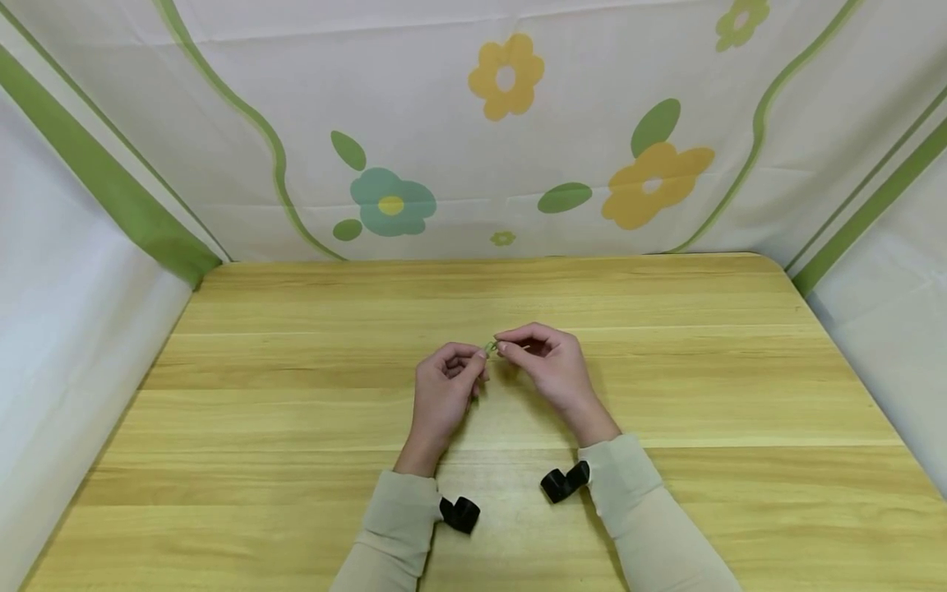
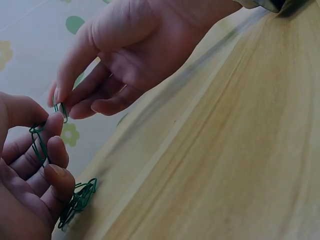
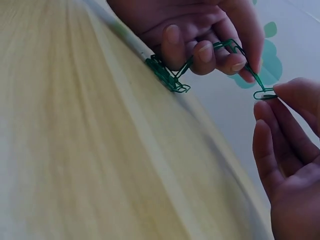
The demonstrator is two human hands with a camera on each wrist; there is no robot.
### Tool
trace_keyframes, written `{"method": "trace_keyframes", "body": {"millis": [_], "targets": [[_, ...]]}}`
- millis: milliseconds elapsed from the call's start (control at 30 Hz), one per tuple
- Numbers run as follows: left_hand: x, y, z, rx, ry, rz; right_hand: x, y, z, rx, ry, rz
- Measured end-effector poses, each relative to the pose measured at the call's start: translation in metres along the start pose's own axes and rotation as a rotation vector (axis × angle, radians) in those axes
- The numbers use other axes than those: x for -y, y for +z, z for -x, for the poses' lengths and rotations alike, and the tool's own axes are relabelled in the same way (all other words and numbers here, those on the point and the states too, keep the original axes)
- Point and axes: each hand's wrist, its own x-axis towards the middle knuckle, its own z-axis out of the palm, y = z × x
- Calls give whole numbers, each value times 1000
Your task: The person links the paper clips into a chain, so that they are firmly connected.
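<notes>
My left hand (image 1: 446, 390) pinches a link of a green paper clip chain (image 3: 231, 44) between thumb and fingertips; the chain runs across its curled fingers. My right hand (image 1: 553, 367), just to the right, pinches a single green paper clip (image 3: 265, 94) by one end. That clip meets the end link of the chain in the right wrist view; whether the two are hooked together I cannot tell. Below the left fingers, a tangled bunch of green paper clips (image 2: 79, 201) appears to continue the chain. Whether the bunch hangs or rests on wood is unclear.
Both hands are over the middle of a light wood-grain table (image 1: 281, 427). A white curtain (image 1: 444, 131) with flower prints stands behind its far edge, and white cloth walls flank both sides. Black wrist cameras (image 1: 460, 515) stick out from the sleeves.
</notes>
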Motion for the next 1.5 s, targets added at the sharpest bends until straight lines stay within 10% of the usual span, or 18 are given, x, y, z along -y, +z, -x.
{"method": "trace_keyframes", "body": {"millis": [933, 1267, 1500], "targets": [[-1, 1, 0, -32, -37, 31, -3, 0, -2, 107, 66, 303], [-2, 1, 2, -61, 9, -19, -2, -14, -3, 51, 97, 148], [-2, -3, 4, -59, 160, -196, -2, -17, -4, 47, 126, -2]]}}
